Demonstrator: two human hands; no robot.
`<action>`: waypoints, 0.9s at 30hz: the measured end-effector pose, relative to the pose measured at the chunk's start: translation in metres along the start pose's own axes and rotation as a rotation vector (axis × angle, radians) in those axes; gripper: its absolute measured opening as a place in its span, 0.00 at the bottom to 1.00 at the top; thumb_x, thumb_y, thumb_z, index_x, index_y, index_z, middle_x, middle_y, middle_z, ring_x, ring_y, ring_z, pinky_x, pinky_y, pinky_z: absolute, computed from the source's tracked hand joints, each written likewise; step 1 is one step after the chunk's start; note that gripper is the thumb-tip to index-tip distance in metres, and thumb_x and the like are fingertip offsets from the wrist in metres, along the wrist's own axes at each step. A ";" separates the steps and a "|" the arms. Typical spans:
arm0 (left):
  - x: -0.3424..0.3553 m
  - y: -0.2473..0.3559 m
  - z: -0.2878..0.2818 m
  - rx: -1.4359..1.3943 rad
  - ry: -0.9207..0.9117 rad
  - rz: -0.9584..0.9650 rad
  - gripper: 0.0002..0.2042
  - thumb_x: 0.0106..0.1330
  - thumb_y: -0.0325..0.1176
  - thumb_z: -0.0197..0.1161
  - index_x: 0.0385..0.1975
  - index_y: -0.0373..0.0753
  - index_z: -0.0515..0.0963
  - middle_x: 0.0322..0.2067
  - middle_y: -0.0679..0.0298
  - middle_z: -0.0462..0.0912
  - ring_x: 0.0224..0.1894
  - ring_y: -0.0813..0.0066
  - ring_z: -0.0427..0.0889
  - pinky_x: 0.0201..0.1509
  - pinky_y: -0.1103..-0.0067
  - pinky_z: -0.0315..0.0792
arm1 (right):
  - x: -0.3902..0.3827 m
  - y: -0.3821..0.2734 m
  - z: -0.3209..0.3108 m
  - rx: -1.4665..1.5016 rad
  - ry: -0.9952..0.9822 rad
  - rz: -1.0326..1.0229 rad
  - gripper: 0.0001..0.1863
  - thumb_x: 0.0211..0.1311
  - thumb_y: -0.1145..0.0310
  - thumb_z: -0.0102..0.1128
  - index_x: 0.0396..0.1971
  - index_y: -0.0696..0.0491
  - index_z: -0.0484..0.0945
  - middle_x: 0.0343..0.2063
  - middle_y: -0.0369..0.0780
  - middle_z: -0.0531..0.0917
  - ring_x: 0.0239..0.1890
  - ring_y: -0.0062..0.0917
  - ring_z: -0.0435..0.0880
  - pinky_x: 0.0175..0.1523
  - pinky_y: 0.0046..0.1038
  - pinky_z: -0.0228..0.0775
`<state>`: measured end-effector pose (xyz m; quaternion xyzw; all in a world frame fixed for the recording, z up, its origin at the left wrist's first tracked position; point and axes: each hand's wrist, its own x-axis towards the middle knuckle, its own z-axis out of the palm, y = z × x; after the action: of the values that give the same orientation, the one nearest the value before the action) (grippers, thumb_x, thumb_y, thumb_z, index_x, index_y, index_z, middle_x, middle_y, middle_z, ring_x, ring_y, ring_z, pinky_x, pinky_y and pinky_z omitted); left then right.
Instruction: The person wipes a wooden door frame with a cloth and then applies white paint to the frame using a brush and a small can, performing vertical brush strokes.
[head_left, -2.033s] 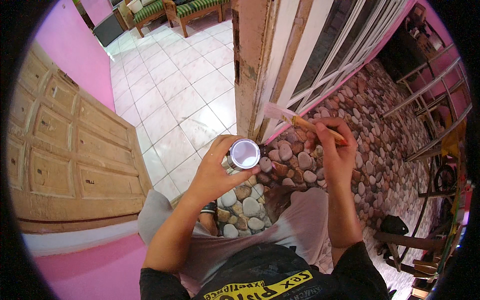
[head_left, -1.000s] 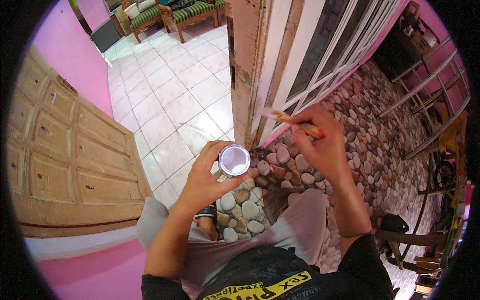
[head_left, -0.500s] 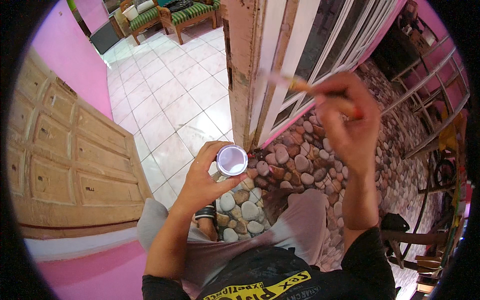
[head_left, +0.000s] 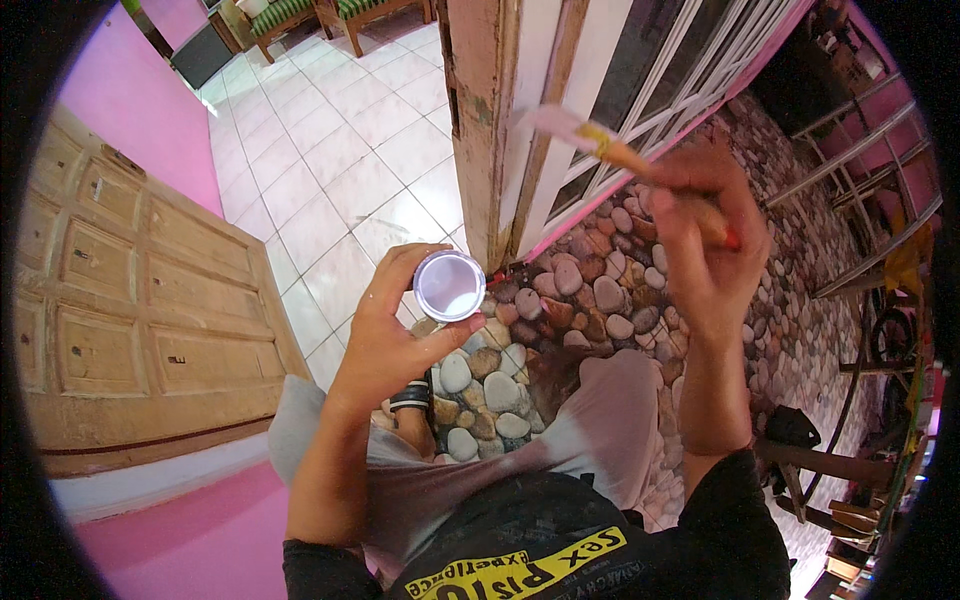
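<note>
My left hand (head_left: 392, 325) is wrapped round a small open paint can (head_left: 449, 287) with white paint inside, held in front of my knees. In my right hand (head_left: 712, 230) is a paintbrush (head_left: 622, 152) with a wooden handle and a red end. Its whitened bristles point left, up against the white-painted part of the door frame (head_left: 537, 110). Some blur hides whether the bristle tip touches the wood. The frame's inner side is bare, worn brown wood.
A wooden panelled door (head_left: 160, 300) stands at the left beside a pink wall. White floor tiles (head_left: 310, 150) lie beyond the doorway, pebble-patterned flooring (head_left: 590, 300) below the frame. White window slats (head_left: 690, 90) rise at the right, near a metal rack (head_left: 850, 190) and a wooden bench (head_left: 830, 465).
The paint can and my left hand have moved slightly left and up in view. My right hand with the brush has shifted a little right and down. The view has tilted downward.
</note>
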<state>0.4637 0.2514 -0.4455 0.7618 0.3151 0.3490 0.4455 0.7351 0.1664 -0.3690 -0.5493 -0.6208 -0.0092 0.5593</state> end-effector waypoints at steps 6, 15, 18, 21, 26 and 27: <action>-0.003 0.003 -0.009 0.004 0.049 -0.035 0.29 0.51 0.30 0.81 0.55 0.35 0.77 0.52 0.58 0.79 0.55 0.66 0.80 0.62 0.72 0.71 | -0.104 0.056 0.039 0.135 -0.021 0.425 0.08 0.61 0.75 0.67 0.40 0.57 0.81 0.37 0.40 0.83 0.39 0.25 0.81 0.46 0.28 0.73; -0.005 0.004 -0.012 0.027 0.059 -0.057 0.31 0.49 0.28 0.80 0.55 0.34 0.77 0.50 0.59 0.79 0.55 0.68 0.79 0.62 0.74 0.71 | -0.186 0.132 0.124 -0.059 -0.180 0.611 0.12 0.65 0.69 0.66 0.46 0.57 0.81 0.39 0.48 0.84 0.40 0.44 0.85 0.47 0.40 0.77; -0.006 0.003 -0.010 0.037 0.054 -0.063 0.31 0.49 0.28 0.81 0.55 0.34 0.77 0.50 0.59 0.79 0.55 0.68 0.79 0.62 0.74 0.71 | -0.176 0.142 0.140 -0.038 -0.132 0.554 0.12 0.66 0.69 0.65 0.46 0.57 0.81 0.39 0.48 0.84 0.41 0.44 0.85 0.48 0.41 0.76; -0.009 0.002 -0.010 0.023 0.056 -0.078 0.31 0.49 0.29 0.81 0.55 0.35 0.77 0.50 0.59 0.79 0.55 0.68 0.79 0.62 0.74 0.71 | -0.156 0.141 0.147 -0.054 -0.060 0.489 0.12 0.66 0.69 0.65 0.45 0.58 0.81 0.39 0.48 0.85 0.41 0.43 0.85 0.48 0.39 0.77; -0.010 0.000 -0.012 0.050 0.065 -0.066 0.32 0.48 0.29 0.82 0.56 0.35 0.76 0.51 0.58 0.79 0.56 0.67 0.79 0.62 0.73 0.71 | -0.146 0.111 0.125 -0.013 0.054 0.471 0.11 0.66 0.69 0.66 0.43 0.59 0.81 0.39 0.48 0.85 0.41 0.41 0.86 0.49 0.37 0.77; -0.009 0.001 -0.011 0.048 0.066 -0.063 0.32 0.48 0.29 0.82 0.56 0.35 0.76 0.51 0.58 0.79 0.56 0.67 0.79 0.62 0.73 0.71 | -0.154 0.112 0.125 -0.015 0.054 0.468 0.11 0.66 0.69 0.66 0.43 0.59 0.81 0.39 0.48 0.85 0.41 0.41 0.86 0.49 0.37 0.77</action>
<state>0.4494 0.2490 -0.4433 0.7500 0.3617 0.3519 0.4275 0.6920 0.1859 -0.5919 -0.6822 -0.4610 0.1013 0.5585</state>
